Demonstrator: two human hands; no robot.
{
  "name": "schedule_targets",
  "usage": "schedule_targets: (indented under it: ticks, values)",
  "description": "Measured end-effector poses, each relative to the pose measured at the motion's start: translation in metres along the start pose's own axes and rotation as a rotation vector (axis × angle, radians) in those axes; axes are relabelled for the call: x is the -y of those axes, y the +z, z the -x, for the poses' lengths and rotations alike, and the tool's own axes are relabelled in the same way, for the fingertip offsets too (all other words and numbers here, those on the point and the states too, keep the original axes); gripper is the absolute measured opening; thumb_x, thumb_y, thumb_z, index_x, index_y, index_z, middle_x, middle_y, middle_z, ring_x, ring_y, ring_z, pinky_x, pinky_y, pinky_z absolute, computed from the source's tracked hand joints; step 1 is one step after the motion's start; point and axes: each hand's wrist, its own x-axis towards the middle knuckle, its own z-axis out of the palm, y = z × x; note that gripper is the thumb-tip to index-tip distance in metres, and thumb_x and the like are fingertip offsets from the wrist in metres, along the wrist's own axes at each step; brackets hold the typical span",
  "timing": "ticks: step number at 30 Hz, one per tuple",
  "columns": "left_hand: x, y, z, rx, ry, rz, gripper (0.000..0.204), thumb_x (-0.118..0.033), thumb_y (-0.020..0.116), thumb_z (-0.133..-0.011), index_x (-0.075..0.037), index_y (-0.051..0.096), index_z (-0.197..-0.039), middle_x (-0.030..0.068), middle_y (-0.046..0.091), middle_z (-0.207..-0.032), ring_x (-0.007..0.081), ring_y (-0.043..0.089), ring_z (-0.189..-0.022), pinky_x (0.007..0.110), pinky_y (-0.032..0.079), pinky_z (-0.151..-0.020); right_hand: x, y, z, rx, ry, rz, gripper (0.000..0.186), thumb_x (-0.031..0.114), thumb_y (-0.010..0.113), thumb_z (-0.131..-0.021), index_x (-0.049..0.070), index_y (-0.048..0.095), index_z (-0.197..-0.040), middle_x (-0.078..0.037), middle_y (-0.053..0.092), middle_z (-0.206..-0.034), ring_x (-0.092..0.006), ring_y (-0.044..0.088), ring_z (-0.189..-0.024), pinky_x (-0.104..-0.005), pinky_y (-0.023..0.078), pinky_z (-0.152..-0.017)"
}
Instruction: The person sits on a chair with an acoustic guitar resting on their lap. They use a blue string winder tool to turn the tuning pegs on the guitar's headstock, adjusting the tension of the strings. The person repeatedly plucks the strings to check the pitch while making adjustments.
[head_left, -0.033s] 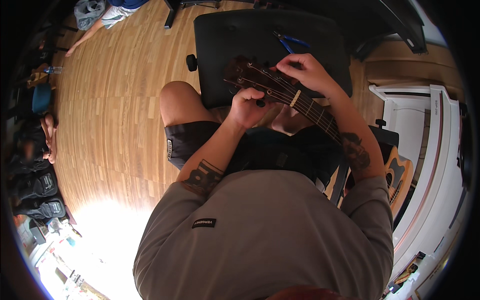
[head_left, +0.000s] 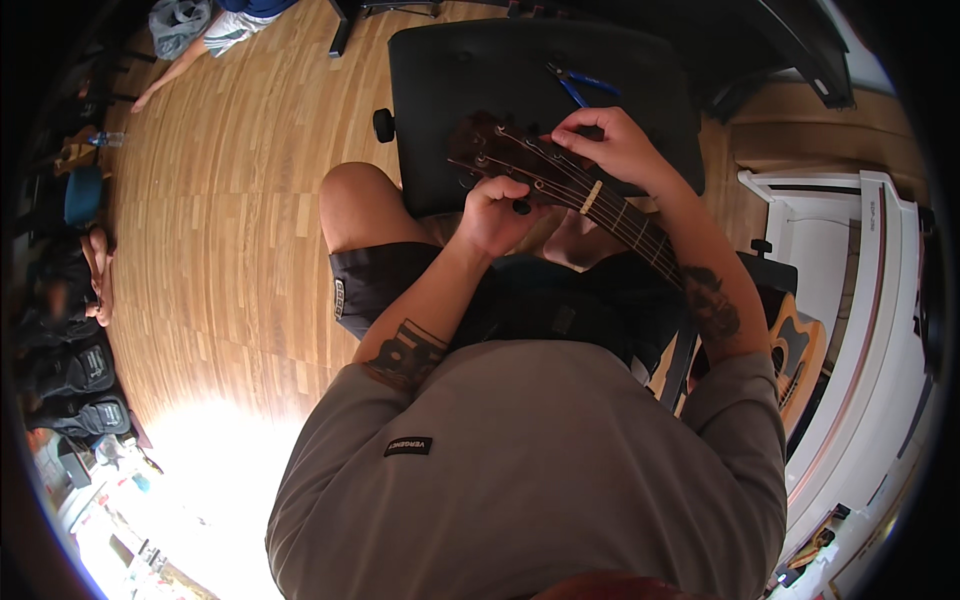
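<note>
A guitar's dark headstock point(head_left: 515, 150) lies slanted in front of me, its strings running over a pale nut point(head_left: 591, 197) onto the fretted neck point(head_left: 635, 226). My left hand point(head_left: 497, 215) is closed around the headstock's near edge, thumb on top beside a dark tuning peg point(head_left: 521, 207); its other fingers are mostly hidden underneath. At the far edge, my right hand point(head_left: 605, 143) pinches a tuning peg point(head_left: 547, 137) between thumb and fingers. My right forearm covers part of the neck. Beyond it shows a light wood guitar body point(head_left: 797, 345), roughly in line with the neck.
Blue-handled cutting pliers point(head_left: 580, 84) lie on the black padded bench point(head_left: 430, 75) under the headstock. To the right stands a white piano-like cabinet point(head_left: 885, 250). Other people's legs point(head_left: 175, 78) and arms point(head_left: 97, 275), and dark bags point(head_left: 90, 370), are at the left.
</note>
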Motion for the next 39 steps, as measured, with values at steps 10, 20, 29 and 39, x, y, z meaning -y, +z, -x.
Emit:
schedule_targets:
  ticks: [10, 20, 29, 39]
  values:
    - [0.003, -0.006, 0.0, -0.046, 0.039, 0.006, 0.075, -0.009, 0.057, -0.075, -0.005, 0.046, -0.149, 0.0162, 0.056, -0.141, 0.0323, 0.052, -0.132, 0.052, 0.034, -0.117, 0.001, 0.002, 0.005, -0.06, -0.013, -0.126, 0.019, -0.001, 0.07, -0.089, 0.002, 0.074, -0.108, -0.009, 0.07, -0.107, -0.0153, 0.072, -0.089, -0.0268, 0.059, -0.081]
    - [0.0, -0.016, 0.002, -0.051, -0.042, -0.005, 0.068, -0.014, 0.054, -0.077, -0.002, 0.049, -0.144, 0.0179, 0.059, -0.137, 0.0355, 0.054, -0.13, 0.056, 0.035, -0.117, 0.0, 0.006, 0.002, -0.053, -0.431, 0.297, 0.026, -0.014, 0.066, -0.084, 0.0, 0.068, -0.107, -0.009, 0.065, -0.106, -0.0199, 0.071, -0.09, -0.0305, 0.058, -0.079]
    - [0.002, -0.008, 0.001, -0.059, 0.023, -0.015, 0.073, -0.013, 0.057, -0.076, -0.004, 0.047, -0.148, 0.0164, 0.059, -0.138, 0.0321, 0.055, -0.128, 0.051, 0.037, -0.116, 0.001, 0.0, 0.002, -0.041, -0.504, 0.382, 0.018, -0.008, 0.069, -0.081, 0.001, 0.07, -0.097, -0.009, 0.067, -0.105, -0.0221, 0.069, -0.093, -0.0316, 0.057, -0.079]
    - [0.003, -0.012, 0.0, -0.074, 0.043, 0.006, 0.067, -0.006, 0.055, -0.077, -0.004, 0.049, -0.144, 0.0137, 0.06, -0.136, 0.0291, 0.055, -0.126, 0.047, 0.041, -0.11, -0.009, -0.003, 0.009, -0.02, -0.214, 0.074, 0.019, -0.006, 0.067, -0.089, 0.003, 0.071, -0.106, -0.008, 0.07, -0.106, -0.0155, 0.069, -0.095, -0.0292, 0.058, -0.081]
